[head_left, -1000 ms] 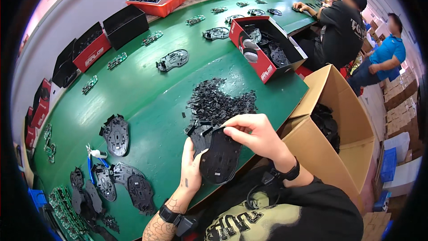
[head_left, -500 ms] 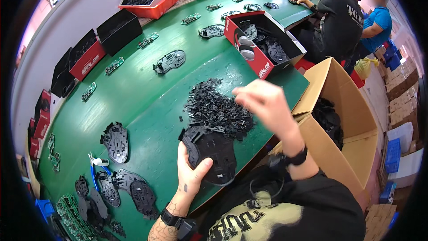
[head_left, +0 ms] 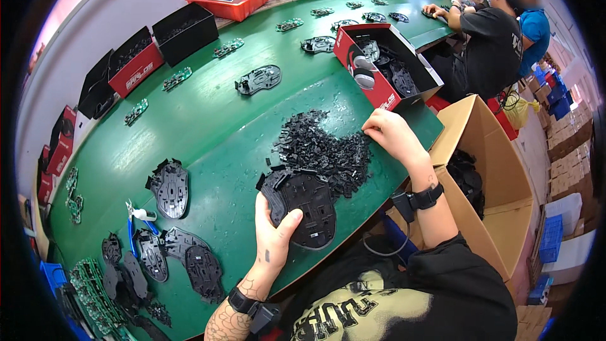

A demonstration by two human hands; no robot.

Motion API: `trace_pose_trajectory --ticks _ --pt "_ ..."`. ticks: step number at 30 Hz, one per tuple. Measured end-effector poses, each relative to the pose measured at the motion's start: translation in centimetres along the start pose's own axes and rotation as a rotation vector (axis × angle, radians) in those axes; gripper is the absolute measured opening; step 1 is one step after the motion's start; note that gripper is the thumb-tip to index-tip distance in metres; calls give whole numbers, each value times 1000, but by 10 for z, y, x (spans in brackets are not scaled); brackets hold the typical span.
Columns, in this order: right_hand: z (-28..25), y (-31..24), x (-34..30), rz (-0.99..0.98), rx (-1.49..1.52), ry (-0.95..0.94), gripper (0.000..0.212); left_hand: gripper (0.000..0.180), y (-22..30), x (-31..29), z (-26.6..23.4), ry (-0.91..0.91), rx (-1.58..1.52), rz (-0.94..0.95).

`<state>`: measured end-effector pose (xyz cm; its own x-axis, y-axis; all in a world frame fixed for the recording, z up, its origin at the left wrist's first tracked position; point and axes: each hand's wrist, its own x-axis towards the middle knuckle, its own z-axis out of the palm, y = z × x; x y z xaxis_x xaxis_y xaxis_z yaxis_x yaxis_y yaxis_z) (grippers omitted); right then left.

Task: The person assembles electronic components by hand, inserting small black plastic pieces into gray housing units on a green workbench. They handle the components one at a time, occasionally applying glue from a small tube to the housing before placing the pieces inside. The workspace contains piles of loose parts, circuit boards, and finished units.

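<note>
My left hand (head_left: 273, 235) grips a black plastic housing (head_left: 314, 211) near the table's front edge, thumb on top and fingers underneath. The housing is rounded, with ribs and small slots on the side facing up. Just beyond it lies a heap of small black plastic pieces (head_left: 319, 145). At the heap's right edge, my right hand (head_left: 394, 137) has its fingertips pinched together. Whatever they hold, if anything, is too small to make out.
More housings (head_left: 169, 189) lie at left, beside blue-handled cutters (head_left: 131, 233) and stacked green circuit boards (head_left: 95, 290). Circuit boards (head_left: 177, 78) line the green table. A red-and-black box (head_left: 372, 66) of housings stands beyond the heap; an open carton (head_left: 499, 183) is at right. People sit far right.
My right hand has moved from above the heap to its right edge and is now pinched there. The left hand still holds the housing. The view has shifted slightly.
</note>
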<state>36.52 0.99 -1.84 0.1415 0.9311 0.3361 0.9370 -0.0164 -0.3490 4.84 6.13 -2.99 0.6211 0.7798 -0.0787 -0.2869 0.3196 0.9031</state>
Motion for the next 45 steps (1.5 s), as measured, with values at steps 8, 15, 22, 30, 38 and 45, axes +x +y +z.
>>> trace_pose_trajectory --ticks 8,15,22,30,38,45 --pt "-19 -78 -16 369 981 0 8 61 2 -2 -3 97 120 97" --pt "0 -144 -45 292 1127 -245 11 57 -4 1 -6 148 196 160" --pt "0 -150 -38 -22 659 -127 14 58 1 -2 -3 158 147 162" --pt "4 -150 -40 -6 656 -123 13 65 -4 -4 -5 197 263 180" --pt "9 -150 -41 -36 617 -104 13 63 -12 -2 -10 208 281 200" --pt "10 -153 -37 -69 564 -166 15 54 -5 -4 -4 203 219 174"
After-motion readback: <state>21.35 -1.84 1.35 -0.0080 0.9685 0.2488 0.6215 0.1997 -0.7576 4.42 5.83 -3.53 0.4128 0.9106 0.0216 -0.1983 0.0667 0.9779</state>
